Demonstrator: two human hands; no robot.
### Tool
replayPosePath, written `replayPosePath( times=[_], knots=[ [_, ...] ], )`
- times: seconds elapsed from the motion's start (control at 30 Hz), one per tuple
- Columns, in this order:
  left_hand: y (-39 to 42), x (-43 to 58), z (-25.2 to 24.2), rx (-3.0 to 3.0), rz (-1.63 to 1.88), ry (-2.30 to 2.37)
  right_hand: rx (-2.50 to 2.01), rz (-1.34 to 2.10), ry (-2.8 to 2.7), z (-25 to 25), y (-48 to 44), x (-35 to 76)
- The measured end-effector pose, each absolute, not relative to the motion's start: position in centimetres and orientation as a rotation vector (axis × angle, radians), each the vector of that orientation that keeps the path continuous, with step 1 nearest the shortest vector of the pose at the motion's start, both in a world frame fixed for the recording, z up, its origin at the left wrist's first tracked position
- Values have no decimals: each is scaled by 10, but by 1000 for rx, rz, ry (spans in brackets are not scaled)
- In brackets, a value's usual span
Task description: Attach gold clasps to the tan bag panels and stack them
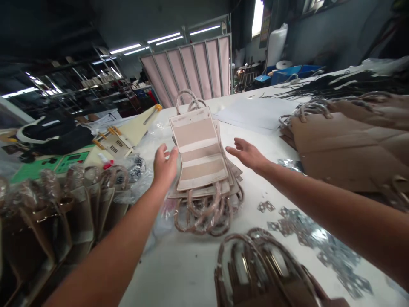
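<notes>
A stack of flat beige bag panels [200, 136] lies in the middle of the white table, the top one with pale strips across it. Plastic-wrapped handles [207, 213] stick out at the stack's near end, and another pair rises at its far end. Just left of the stack, my left hand [165, 164] is raised with its fingers curved and apart, holding nothing. On the other side my right hand [246, 153] reaches in, thumb and fingers apart, also with nothing in it. Whether the left fingertips touch the panel edge is unclear.
Brown bags with wrapped handles [76, 204] stand in a row at left. More brown panels [335, 149] are piled at right, near scattered small metal plates [300, 230]. Handled brown pieces [255, 264] lie at the front. A cream-coloured machine [118, 143] stands back left.
</notes>
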State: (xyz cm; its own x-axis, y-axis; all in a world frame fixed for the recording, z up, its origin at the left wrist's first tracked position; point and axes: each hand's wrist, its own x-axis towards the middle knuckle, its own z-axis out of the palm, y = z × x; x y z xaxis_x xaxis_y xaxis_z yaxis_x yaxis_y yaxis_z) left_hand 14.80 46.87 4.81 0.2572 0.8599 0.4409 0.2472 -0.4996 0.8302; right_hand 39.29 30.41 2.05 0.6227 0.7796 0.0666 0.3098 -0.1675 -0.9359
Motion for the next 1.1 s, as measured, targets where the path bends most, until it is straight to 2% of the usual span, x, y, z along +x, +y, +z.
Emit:
replayPosePath(
  times=[0.1, 0.2, 0.3, 0.4, 0.5, 0.7, 0.87, 0.97, 1.1],
  knots=[
    [380, 92, 62, 1958, 1178, 829, -1643, 553, -935, 62, 221, 376],
    [268, 24, 47, 1834, 934, 895, -1645, 613, -914, 78, 113, 340],
    [174, -22, 6, 1628, 699, 1132, -1735, 648, -716, 51, 9, 294],
    [123, -31, -26, 1442, 619, 1165, -1858, 640, -656, 2, -62, 252],
    [101, -18, -32, 1430, 624, 1110, -1843, 574, -738, -26, -97, 225],
    [85, 6, -25, 1429, 793, 1012, -1823, 375, -687, -18, -131, 251],
    [88, 13, -44, 1432, 870, 1061, -2241, 41, -678, -31, -168, 335],
    [89, 15, -51, 1411, 912, 1066, -2476, 46, -720, -40, -175, 365],
    [84, 14, -49, 1362, 946, 1009, -2575, 20, -728, -50, -171, 369]
  ],
)
